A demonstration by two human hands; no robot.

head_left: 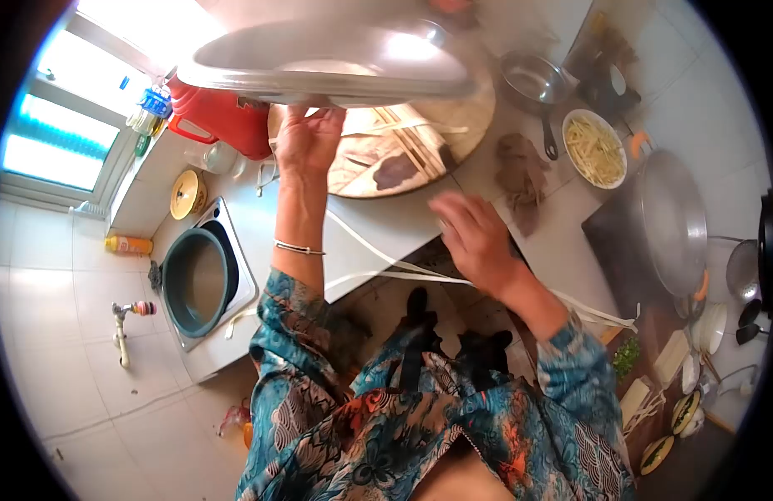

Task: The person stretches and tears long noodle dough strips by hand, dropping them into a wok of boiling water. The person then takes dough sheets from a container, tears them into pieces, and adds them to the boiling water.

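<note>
Evidently, the near rim of a large, round, silvery metal vessel [328,63] is grasped by the left hand [309,146] above the surface [395,219]; the fingertips are partly hidden. The right hand [480,242], blurred, is free, its fingers loosely bent. A level carry is best secured by a second grip on the vessel's right rim. Around these are seen a grey-green plastic basin [172,288], a red plastic jug [207,104], a round wooden board [353,174], partly masked by the vessel, and a crumpled brown cloth [520,171].

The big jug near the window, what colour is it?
The jug is red; head view.
</note>
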